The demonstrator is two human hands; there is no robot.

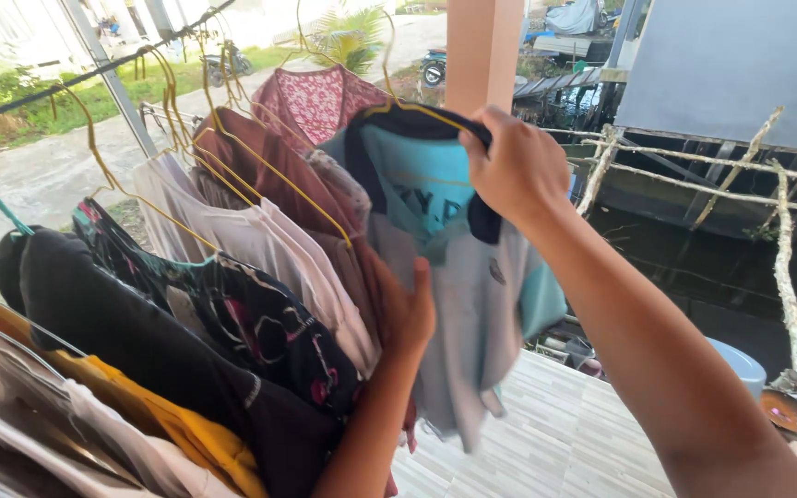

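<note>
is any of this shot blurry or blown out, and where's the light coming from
Head view: the grey-and-teal shirt is smeared by motion blur at its lower hem; the right hand on its collar and the left hand against the hung clothes look fairly sharp; the sunlit yard top left is overexposed, while the hanging clothes sit in softer shade.
</note>
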